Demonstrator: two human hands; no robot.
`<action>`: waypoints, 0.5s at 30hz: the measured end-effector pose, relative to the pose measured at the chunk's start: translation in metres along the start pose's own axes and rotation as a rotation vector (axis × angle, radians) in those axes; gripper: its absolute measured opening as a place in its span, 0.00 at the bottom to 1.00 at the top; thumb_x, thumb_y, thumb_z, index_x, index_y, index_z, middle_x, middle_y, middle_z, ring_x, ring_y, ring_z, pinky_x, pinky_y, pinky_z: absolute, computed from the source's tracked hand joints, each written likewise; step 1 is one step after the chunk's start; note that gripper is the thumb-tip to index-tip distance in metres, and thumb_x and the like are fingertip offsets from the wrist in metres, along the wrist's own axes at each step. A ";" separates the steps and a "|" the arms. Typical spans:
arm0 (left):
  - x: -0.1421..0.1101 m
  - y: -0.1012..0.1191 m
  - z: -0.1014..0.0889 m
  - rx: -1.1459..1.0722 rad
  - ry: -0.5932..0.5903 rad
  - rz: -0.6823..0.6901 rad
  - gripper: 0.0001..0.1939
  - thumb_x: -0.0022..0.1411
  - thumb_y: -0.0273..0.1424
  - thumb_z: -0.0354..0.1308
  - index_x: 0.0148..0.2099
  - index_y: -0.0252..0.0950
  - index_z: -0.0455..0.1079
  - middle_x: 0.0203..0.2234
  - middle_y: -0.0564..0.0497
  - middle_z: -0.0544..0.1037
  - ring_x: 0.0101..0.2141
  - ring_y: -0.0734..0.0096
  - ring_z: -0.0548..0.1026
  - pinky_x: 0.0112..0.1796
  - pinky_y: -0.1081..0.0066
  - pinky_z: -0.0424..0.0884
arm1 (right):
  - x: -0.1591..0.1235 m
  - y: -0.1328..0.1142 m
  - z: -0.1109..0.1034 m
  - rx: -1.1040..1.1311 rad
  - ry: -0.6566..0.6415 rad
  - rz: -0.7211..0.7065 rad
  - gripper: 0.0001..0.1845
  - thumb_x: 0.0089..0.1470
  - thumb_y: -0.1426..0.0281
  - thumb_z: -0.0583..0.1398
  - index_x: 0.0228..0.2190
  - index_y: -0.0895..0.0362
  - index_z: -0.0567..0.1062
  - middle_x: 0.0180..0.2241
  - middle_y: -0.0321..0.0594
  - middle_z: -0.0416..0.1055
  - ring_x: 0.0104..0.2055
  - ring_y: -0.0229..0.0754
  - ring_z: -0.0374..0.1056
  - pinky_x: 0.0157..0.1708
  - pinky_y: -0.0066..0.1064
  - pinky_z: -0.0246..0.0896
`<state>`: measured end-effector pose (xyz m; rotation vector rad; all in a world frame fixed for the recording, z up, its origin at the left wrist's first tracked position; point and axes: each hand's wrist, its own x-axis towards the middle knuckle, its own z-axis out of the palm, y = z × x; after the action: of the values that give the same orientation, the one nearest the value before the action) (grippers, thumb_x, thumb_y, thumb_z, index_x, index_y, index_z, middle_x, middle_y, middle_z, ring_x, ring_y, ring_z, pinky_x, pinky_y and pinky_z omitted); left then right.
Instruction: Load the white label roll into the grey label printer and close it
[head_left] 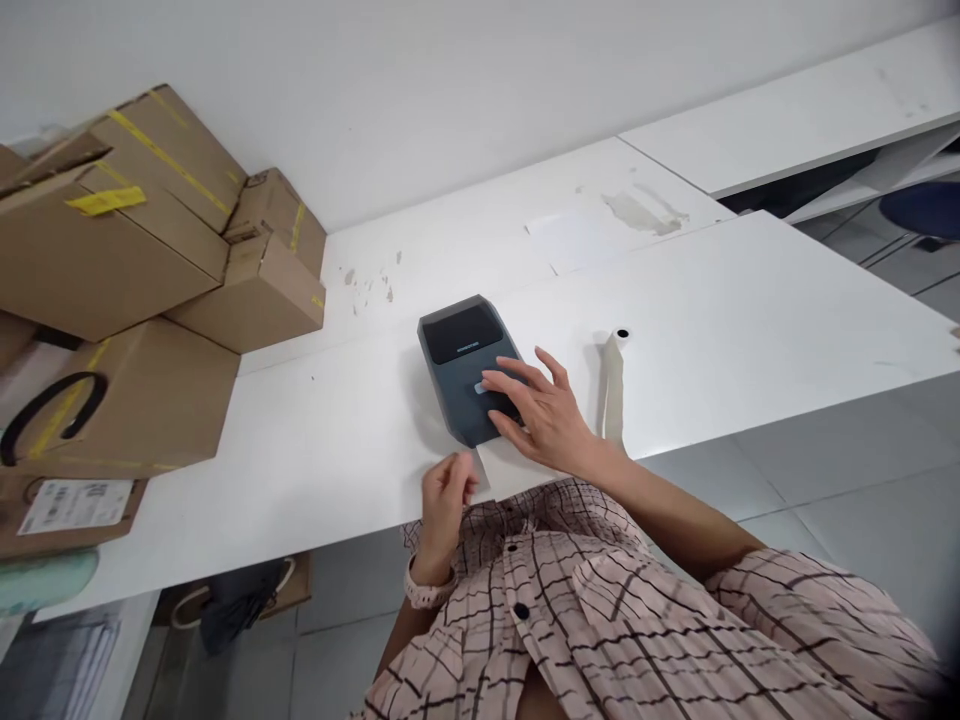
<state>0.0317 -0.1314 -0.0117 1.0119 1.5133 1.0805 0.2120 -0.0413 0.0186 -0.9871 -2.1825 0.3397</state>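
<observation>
A dark blue-grey device (461,395) with a glossy black panel, which looks like a small label printer, lies on the white table. My right hand (551,415) is over its right side, fingers spread, with a fingertip at the light button (481,388). At the device's near end, a sheet of white paper (514,468) reaches the table's front edge, partly under my right hand. My left hand (446,485) is curled into a loose fist just left of that paper, with nothing seen in it. Right of the device stands a small paper roll (621,335), its strip trailing toward me.
Cardboard boxes (142,210) with yellow tape are stacked at the left. A black curved handle (82,400) is in front of them. A pale sheet (570,242) and worn patches mark the table's back. A blue stool seat (926,208) is at the far right.
</observation>
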 end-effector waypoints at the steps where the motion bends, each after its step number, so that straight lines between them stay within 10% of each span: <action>1: 0.002 -0.001 -0.001 0.011 0.125 0.059 0.24 0.65 0.51 0.55 0.26 0.39 0.69 0.21 0.53 0.71 0.23 0.73 0.68 0.26 0.71 0.65 | 0.001 -0.003 0.003 -0.034 -0.013 0.000 0.24 0.67 0.64 0.52 0.62 0.46 0.61 0.52 0.39 0.77 0.64 0.53 0.63 0.71 0.56 0.35; 4: 0.011 0.003 0.003 0.023 0.362 0.189 0.19 0.67 0.49 0.54 0.49 0.42 0.74 0.48 0.47 0.78 0.47 0.64 0.76 0.45 0.68 0.72 | 0.003 -0.009 0.009 -0.090 -0.041 -0.004 0.18 0.68 0.65 0.50 0.57 0.50 0.66 0.50 0.43 0.76 0.59 0.52 0.68 0.70 0.55 0.39; 7: 0.018 0.008 0.016 -0.016 0.263 0.204 0.32 0.69 0.50 0.51 0.70 0.46 0.58 0.70 0.49 0.59 0.67 0.59 0.59 0.62 0.64 0.63 | -0.003 -0.010 0.006 -0.049 -0.043 -0.004 0.18 0.67 0.63 0.53 0.57 0.48 0.66 0.52 0.42 0.75 0.59 0.53 0.68 0.69 0.57 0.40; 15: 0.023 -0.006 0.028 -0.006 0.204 0.260 0.36 0.72 0.51 0.39 0.76 0.45 0.43 0.74 0.54 0.43 0.73 0.60 0.41 0.69 0.64 0.46 | -0.051 0.009 0.006 0.466 0.155 0.475 0.35 0.68 0.54 0.52 0.69 0.44 0.46 0.70 0.47 0.53 0.72 0.54 0.50 0.65 0.57 0.54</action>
<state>0.0545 -0.1066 -0.0268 1.1447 1.5673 1.4063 0.2361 -0.0723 -0.0148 -1.1984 -1.6032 0.9133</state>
